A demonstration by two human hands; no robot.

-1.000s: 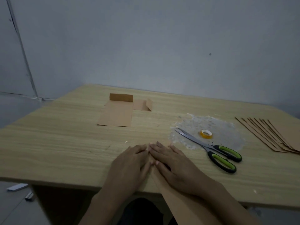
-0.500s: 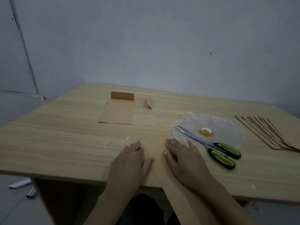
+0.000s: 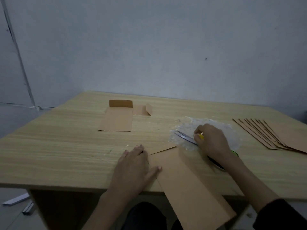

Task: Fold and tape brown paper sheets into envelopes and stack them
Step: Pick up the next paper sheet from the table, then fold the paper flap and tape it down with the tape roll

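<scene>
Two hands split the work. The left hand [image 3: 134, 170] lies flat with fingers straight, pressing the folded brown paper sheet [image 3: 182, 176] against the pale wooden bench [image 3: 66, 146], probably to hold the crease; the sheet's near end overhangs the edge. The right hand [image 3: 212, 141] curls its fingers round the small yellow tape roll [image 3: 201, 136] beside the green-handled scissors [image 3: 184, 136], likely to seal the flap. Fanned brown sheets [image 3: 282, 138] wait far right, and finished brown envelopes [image 3: 116, 120] lie beyond.

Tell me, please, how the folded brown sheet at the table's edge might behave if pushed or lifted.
Probably fairly stiff: the folded sheet overhangs the table without drooping. Likely light and prone to sliding on smooth wood; the left hand rests on its edge.
</scene>
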